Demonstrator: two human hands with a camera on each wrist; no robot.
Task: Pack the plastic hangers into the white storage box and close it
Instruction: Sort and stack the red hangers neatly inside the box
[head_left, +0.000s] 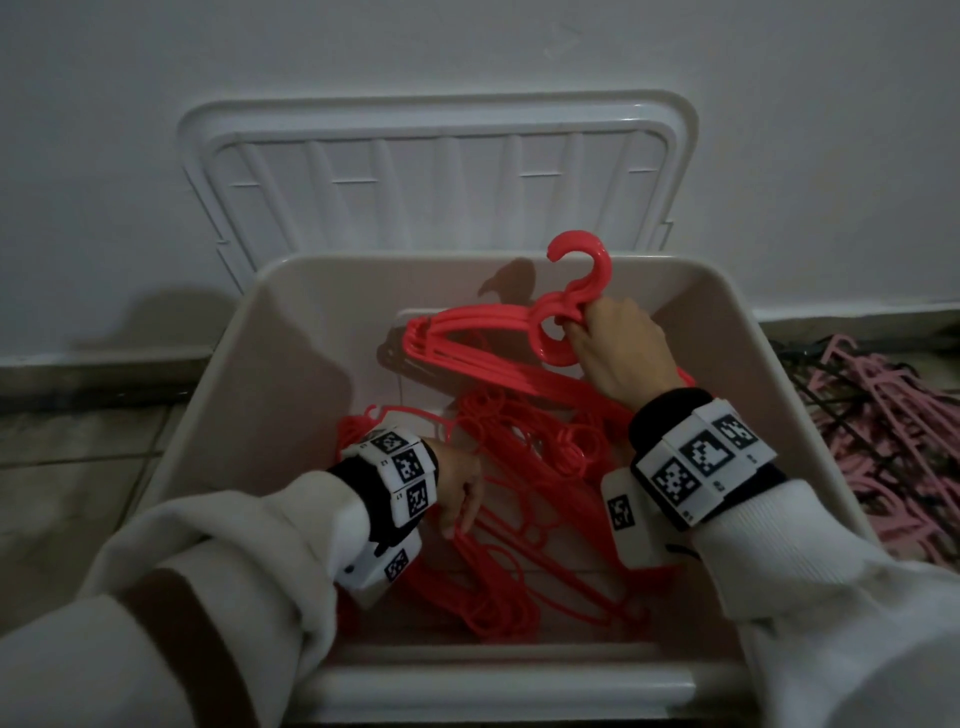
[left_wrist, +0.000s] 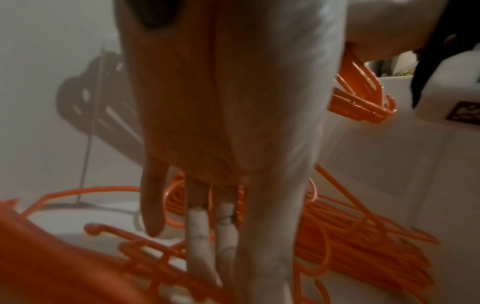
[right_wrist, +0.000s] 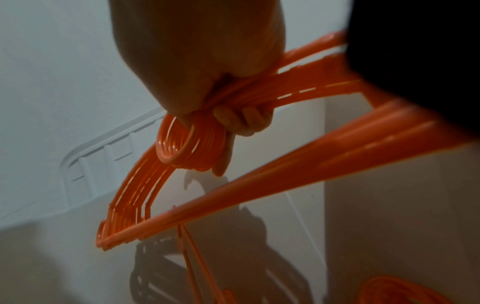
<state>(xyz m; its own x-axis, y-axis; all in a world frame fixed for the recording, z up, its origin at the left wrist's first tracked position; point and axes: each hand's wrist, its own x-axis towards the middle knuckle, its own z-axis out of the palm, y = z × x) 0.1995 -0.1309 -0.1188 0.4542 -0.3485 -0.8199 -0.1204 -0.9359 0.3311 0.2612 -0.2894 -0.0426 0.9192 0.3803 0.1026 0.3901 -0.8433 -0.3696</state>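
- Left sleeve (head_left: 218, 561), lower left of the frame: cream-white ribbed knit with a brown band across the forearm.
- Left wristband (head_left: 400, 475): white blocks printed with black square markers, over a black cuff; a white box with another marker hangs beneath.
- Right sleeve (head_left: 810, 582), lower right: the same cream knit.
- Right wristband (head_left: 701, 460): matching white marker blocks on a black cuff.

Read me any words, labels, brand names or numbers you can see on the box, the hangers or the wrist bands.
Box, lid, red hangers: no text on any of them.
Left wrist band: black-and-white square code markers; the tiny characters beside them are too small to read.
Right wrist band: the same kind of markers; its small print is too blurred to read.
Pink hangers: no text to be seen.
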